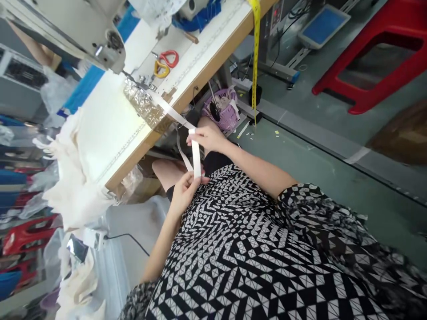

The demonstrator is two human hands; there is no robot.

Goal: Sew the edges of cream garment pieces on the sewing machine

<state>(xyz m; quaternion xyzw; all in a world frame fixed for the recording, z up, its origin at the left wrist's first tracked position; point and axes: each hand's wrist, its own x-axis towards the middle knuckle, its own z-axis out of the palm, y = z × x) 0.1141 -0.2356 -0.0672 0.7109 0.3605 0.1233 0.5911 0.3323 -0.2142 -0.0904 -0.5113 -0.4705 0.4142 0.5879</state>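
- The white tape (196, 155) is running in a short, flat span between the two hands, over the lap and just off the near edge of the sewing table (128, 162).
- The right hand (209, 138) is pinching the tape between thumb and fingers, with almost no gap, at the place where the strip is bending back on itself.
- The left hand (186, 190) is closing its fingers on the other end of that span, close to the patterned dress (233, 231); its exact fingertip grip is partly hiding behind the strip.
- From the right hand, a second stretch is slanting forward and left, over the table edge, towards the needle area of the sewing machine (76, 33).
- Of the two, the right hand is sitting nearer the machine along the tape; the left is lying closer to the body.
- The long axis of the held span is pointing from one hand to the other, making a sharp angle with the machine-bound stretch.
- A narrower-looking strand is hanging slack from near the left hand and disappearing by the table's underside.
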